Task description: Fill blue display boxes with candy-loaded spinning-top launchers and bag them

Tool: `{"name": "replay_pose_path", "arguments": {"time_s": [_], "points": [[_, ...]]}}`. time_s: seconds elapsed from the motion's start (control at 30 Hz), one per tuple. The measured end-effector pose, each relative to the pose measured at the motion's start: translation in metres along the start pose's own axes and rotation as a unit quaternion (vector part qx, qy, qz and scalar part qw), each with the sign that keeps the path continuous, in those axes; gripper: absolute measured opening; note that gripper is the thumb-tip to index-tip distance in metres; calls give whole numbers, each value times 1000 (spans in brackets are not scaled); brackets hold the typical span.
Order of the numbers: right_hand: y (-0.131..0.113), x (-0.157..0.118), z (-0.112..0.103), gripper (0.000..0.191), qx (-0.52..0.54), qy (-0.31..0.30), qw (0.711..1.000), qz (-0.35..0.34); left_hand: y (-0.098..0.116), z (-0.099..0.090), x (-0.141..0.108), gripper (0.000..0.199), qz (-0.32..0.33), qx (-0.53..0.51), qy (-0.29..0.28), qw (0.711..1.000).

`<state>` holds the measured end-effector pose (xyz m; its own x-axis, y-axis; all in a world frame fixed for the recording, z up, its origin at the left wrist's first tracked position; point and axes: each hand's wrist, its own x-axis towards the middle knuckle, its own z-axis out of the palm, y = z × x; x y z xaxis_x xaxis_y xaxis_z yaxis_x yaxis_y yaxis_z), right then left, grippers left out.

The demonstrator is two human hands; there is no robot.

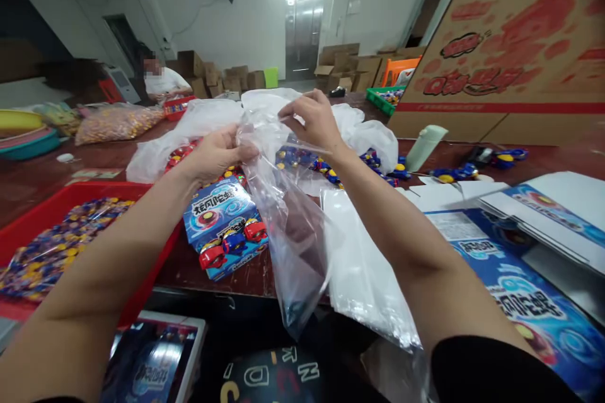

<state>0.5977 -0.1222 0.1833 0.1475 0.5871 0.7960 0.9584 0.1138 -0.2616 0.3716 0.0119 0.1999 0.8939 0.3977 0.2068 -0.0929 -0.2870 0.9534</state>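
A clear plastic bag hangs from my hands over the table's front edge. My left hand pinches its upper left side between thumb and fingers. At the upper right of the bag, my right hand is closed with bent fingers on the plastic. Below my left hand stands a blue printed box with red and blue toys pictured on it. A stack of flat clear bags lies under my right forearm. Behind my hands, blue toys and red toys lie among white plastic bags.
On the left is a red tray of small wrapped pieces. Flat printed cartons lie at the right, near a pale green bottle. A large cardboard box stands behind them. Another person sits at the far left.
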Motion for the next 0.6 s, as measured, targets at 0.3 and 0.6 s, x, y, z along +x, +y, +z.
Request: {"name": "replay_pose_path", "arguments": {"time_s": [0.3,0.6], "points": [[-71,30,-33,18,-33,2,997,-74,49,-70,-65,58,64,252,296,919],[-182,85,-54,34,-219,-77,973,-19,29,8,-77,65,64,426,160,888]]}}
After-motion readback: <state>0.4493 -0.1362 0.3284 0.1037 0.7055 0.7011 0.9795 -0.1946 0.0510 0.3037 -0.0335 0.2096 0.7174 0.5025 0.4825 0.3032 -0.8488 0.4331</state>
